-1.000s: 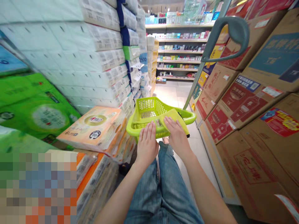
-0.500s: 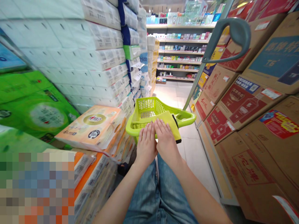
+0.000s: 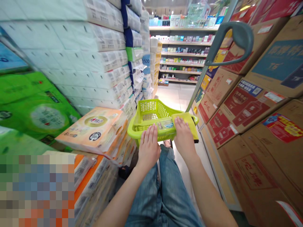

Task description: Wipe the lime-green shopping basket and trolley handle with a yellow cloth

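A lime-green shopping basket [image 3: 163, 108] stands in front of my legs, its near rim toward me and a printed label showing on that rim. My left hand [image 3: 148, 146] rests on the near rim with its fingers stretched out flat, holding nothing. Farther right along the rim, my right hand [image 3: 184, 137] presses a yellow cloth [image 3: 191, 121] with black edging against the basket's right corner. Its fingers lie over the cloth, and the palm side is hidden. A long pull handle with a grey grip [image 3: 247, 42] rises behind the basket's right side.
Stacked tissue packs [image 3: 109, 60] line the left, with an orange tissue pack [image 3: 92, 126] near my left arm. Cardboard cartons [image 3: 262, 164] are piled on the right. Pale floor tiles [image 3: 174, 93] lead to stocked shelves [image 3: 184, 42] at the back.
My right hand has slid right along the rim with the yellow cloth, away from my left hand. The rim label is now uncovered. My left hand has stayed nearly in place.
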`<state>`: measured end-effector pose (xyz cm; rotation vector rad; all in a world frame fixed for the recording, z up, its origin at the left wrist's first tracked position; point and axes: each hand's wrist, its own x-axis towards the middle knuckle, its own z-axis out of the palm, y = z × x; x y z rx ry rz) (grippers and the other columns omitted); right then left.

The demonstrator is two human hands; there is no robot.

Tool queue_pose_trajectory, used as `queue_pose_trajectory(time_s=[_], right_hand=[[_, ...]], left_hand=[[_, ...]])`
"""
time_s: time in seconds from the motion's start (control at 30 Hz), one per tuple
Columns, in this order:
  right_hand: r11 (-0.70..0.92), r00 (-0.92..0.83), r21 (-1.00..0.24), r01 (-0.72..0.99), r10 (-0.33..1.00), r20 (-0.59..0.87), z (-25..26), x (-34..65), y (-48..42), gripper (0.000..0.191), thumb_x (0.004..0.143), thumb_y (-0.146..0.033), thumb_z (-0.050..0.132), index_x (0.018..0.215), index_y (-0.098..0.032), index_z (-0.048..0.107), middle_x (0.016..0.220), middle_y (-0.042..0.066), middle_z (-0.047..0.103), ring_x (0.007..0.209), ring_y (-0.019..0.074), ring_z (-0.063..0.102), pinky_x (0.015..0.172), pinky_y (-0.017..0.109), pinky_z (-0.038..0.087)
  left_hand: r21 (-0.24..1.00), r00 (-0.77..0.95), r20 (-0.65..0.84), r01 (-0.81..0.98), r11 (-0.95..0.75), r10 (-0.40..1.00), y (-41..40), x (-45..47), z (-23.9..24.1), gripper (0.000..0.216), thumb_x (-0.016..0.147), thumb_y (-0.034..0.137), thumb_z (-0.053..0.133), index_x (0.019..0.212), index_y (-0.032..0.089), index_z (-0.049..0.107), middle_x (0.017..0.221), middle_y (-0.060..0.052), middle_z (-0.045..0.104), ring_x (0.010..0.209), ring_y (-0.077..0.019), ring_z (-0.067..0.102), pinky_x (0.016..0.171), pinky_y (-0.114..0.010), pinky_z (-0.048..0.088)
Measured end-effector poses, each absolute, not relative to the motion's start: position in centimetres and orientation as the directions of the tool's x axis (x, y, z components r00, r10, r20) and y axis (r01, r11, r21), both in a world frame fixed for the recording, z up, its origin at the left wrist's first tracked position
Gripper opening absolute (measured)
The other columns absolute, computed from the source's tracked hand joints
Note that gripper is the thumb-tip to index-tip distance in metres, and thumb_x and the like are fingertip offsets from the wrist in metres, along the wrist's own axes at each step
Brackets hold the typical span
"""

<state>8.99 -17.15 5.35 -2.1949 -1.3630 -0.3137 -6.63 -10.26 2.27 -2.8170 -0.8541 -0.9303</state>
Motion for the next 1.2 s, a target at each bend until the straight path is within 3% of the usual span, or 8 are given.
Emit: queue_pose_trajectory(time_s=[0.2,0.3,0.5,0.63,0.77,0.93,1.03,1.2], right_hand=[[-0.084,0.224,-0.306,0.948,0.860,0.459,5.7,3.9,-16.1,0.072,0.074,0.004,0.036,0.144,-0.008,0.047,0.153,0.013,0.045,0.145,0.0217,0.035,0.122,0.045,0.028],[-0.046,0.198,-0.327,0.944,0.872,0.447,5.6,5.8,-17.0,0.075,0.072,0.005,0.036,0.144,-0.011,0.047,0.152,0.010,0.047,0.145,0.0204,0.037,0.122,0.046,0.028],[-0.238,0.394,-0.366,0.900,0.806,0.443,5.1,12.1,-19.3,0.079,0.068,0.007,0.035,0.144,-0.013,0.048,0.150,0.012,0.049,0.143,0.0224,0.040,0.121,0.050,0.030],[-0.376,0.499,-0.340,0.862,0.750,0.435,5.5,10.3,-18.5,0.074,0.071,0.006,0.038,0.142,-0.008,0.050,0.149,0.018,0.048,0.142,0.0270,0.041,0.120,0.052,0.030],[-0.240,0.359,-0.305,0.922,0.823,0.440,5.9,4.9,-16.6,0.068,0.076,0.003,0.040,0.143,-0.007,0.049,0.150,0.016,0.047,0.144,0.0256,0.038,0.120,0.049,0.030],[-0.124,0.265,-0.327,0.937,0.863,0.430,5.8,3.5,-16.7,0.074,0.073,0.004,0.038,0.146,-0.010,0.045,0.153,0.012,0.044,0.146,0.0213,0.035,0.122,0.046,0.028],[-0.162,0.306,-0.340,0.926,0.849,0.430,5.6,6.8,-18.1,0.079,0.070,0.005,0.038,0.146,-0.014,0.045,0.152,0.009,0.046,0.145,0.0209,0.036,0.122,0.047,0.028],[-0.366,0.509,-0.372,0.853,0.740,0.438,4.9,12.0,-19.6,0.077,0.068,0.006,0.037,0.142,-0.009,0.049,0.148,0.015,0.050,0.143,0.0264,0.040,0.119,0.053,0.030]], left_hand=[[0.091,0.676,0.563,0.521,-0.849,0.475,-10.1,-6.8,2.1,0.072,0.082,0.016,0.049,0.150,0.005,0.029,0.155,-0.016,0.041,0.145,-0.0278,0.034,0.121,-0.045,0.024],[0.090,0.680,0.554,0.525,-0.847,0.480,-10.1,-6.8,2.2,0.072,0.083,0.015,0.049,0.151,0.004,0.028,0.156,-0.016,0.039,0.145,-0.0274,0.033,0.121,-0.044,0.024],[0.109,0.681,0.542,0.524,-0.845,0.493,-10.3,-6.7,2.5,0.076,0.082,0.017,0.052,0.152,0.005,0.025,0.157,-0.016,0.037,0.146,-0.0275,0.032,0.121,-0.044,0.023],[0.115,0.673,0.549,0.527,-0.842,0.496,-10.3,-6.7,2.4,0.076,0.082,0.017,0.052,0.152,0.005,0.025,0.157,-0.016,0.038,0.146,-0.0276,0.032,0.121,-0.044,0.023],[0.089,0.679,0.552,0.530,-0.844,0.485,-10.2,-6.7,2.2,0.073,0.082,0.017,0.051,0.151,0.004,0.028,0.154,-0.017,0.041,0.146,-0.0272,0.033,0.121,-0.045,0.025],[0.079,0.687,0.540,0.535,-0.841,0.487,-10.1,-6.8,2.3,0.073,0.083,0.017,0.050,0.151,0.005,0.028,0.155,-0.017,0.040,0.146,-0.0261,0.033,0.121,-0.045,0.026],[0.089,0.686,0.538,0.531,-0.842,0.489,-10.1,-6.8,2.4,0.074,0.084,0.017,0.050,0.152,0.005,0.025,0.157,-0.016,0.038,0.147,-0.0255,0.031,0.121,-0.044,0.025],[0.110,0.679,0.544,0.525,-0.844,0.493,-10.2,-6.7,2.4,0.076,0.082,0.017,0.052,0.152,0.004,0.025,0.157,-0.016,0.038,0.147,-0.0270,0.031,0.122,-0.044,0.023]])
